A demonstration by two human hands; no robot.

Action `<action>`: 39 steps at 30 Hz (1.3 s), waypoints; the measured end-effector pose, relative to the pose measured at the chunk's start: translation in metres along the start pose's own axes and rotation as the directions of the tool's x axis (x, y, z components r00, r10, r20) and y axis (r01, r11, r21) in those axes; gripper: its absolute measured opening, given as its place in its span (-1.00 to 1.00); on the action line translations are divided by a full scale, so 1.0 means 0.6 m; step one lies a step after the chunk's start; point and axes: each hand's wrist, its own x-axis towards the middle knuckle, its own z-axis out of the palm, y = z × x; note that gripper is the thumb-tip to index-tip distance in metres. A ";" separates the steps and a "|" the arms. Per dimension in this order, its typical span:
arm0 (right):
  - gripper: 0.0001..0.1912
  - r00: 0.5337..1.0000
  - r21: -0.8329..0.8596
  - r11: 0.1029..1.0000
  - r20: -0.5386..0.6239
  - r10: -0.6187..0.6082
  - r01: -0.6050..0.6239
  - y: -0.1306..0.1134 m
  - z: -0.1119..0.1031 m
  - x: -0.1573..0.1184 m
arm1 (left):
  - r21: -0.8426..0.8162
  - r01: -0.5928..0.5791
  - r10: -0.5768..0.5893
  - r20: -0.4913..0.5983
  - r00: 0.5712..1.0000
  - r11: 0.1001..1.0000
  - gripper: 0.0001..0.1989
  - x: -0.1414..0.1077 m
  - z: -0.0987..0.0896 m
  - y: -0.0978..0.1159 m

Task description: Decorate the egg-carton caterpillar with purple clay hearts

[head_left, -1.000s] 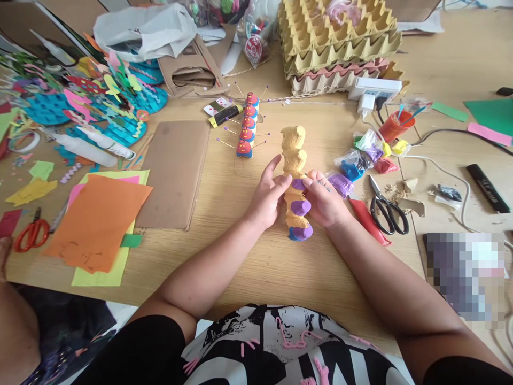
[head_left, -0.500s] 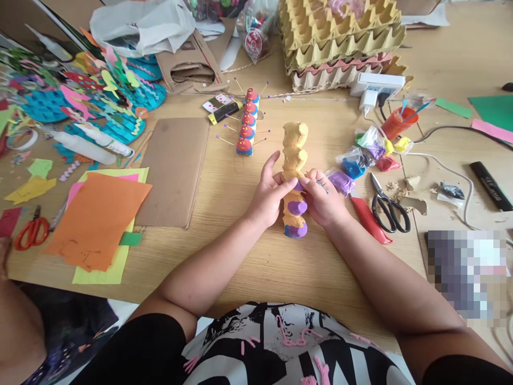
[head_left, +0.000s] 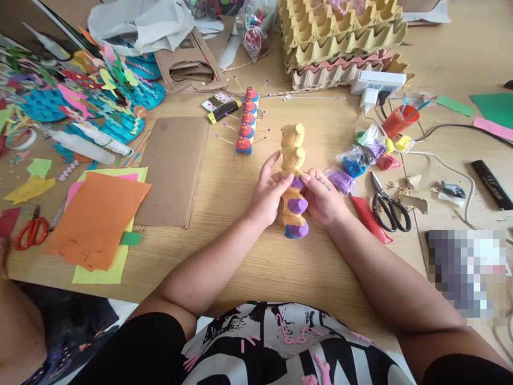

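Note:
An egg-carton strip [head_left: 293,155] stretches away from me over the table, its far bumps bare tan and its nearer ones partly covered in purple clay, with some blue at the near end. My left hand [head_left: 269,193] grips the strip's left side, thumb on top at the middle bump. On the right side my right hand [head_left: 324,198] pinches the same bump's purple clay; a thin bluish tool tip shows between its fingers. Beyond them stands a finished-looking red and blue strip [head_left: 247,122] with faces and purple-tipped sticks.
Bagged clay [head_left: 353,167], black scissors [head_left: 390,206] and a red-handled cutter [head_left: 371,219] lie right. Cardboard [head_left: 172,171] and orange paper [head_left: 100,219] are left. Egg trays [head_left: 344,43] and a power strip [head_left: 379,83] stand behind. Another person's arm [head_left: 20,315] shows lower left.
The strip has shifted and tilted slightly between my hands, its far end a little left. My right fingers have changed their hold, and less of the thin tool shows.

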 end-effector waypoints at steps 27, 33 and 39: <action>-0.33 1.000 0.045 0.999 -0.017 0.002 -0.001 -0.003 0.001 0.001 | -0.021 0.021 -0.021 -0.006 1.000 1.000 -0.13 0.004 -0.003 0.002; -0.32 1.000 0.003 1.000 -0.006 -0.010 0.010 0.001 0.002 0.002 | -0.023 0.048 -0.049 -0.009 0.999 0.999 -0.13 0.005 -0.005 0.002; -0.31 0.999 -0.016 0.999 0.003 -0.038 0.038 -0.002 -0.001 0.003 | -0.056 0.066 -0.067 -0.020 0.998 0.996 -0.41 0.006 -0.004 0.005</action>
